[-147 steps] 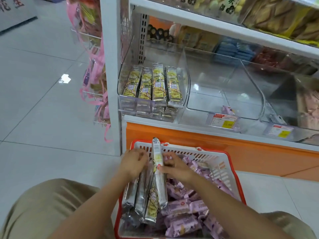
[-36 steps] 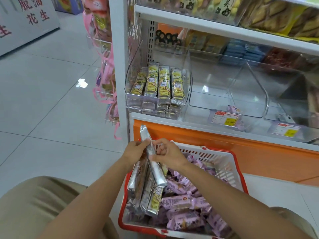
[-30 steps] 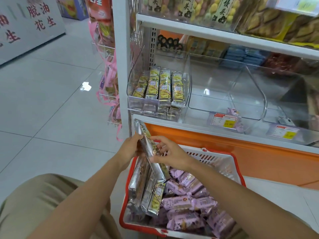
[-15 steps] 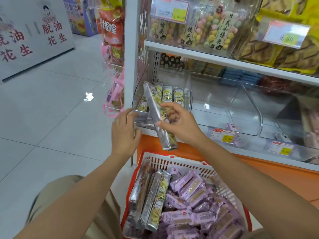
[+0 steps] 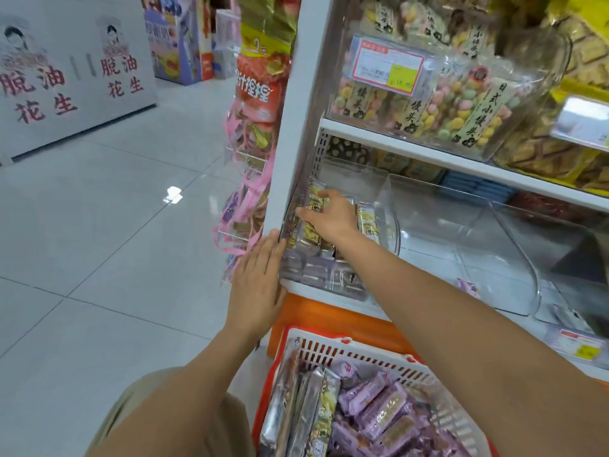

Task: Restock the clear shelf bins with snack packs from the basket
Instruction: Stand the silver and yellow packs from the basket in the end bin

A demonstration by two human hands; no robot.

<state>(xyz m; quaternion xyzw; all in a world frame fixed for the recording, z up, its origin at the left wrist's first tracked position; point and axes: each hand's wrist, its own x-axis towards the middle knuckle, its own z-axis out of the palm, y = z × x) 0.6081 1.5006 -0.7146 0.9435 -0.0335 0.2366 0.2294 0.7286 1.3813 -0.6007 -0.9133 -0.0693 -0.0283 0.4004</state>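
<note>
We record a white sign panel (image 5: 66, 84) on the tiled floor (image 5: 99, 245) at far left; pink-ribboned hanging bags (image 5: 255, 103) beside the shelf upright (image 5: 290, 127).

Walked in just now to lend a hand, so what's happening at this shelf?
A person is restocking. Their right hand reaches into the leftmost clear bin, fingers on the long yellow packs there; whether it grips one is unclear. Their left hand lies flat against the bin's front corner. The red basket below holds more long packs and many purple packs.
</note>
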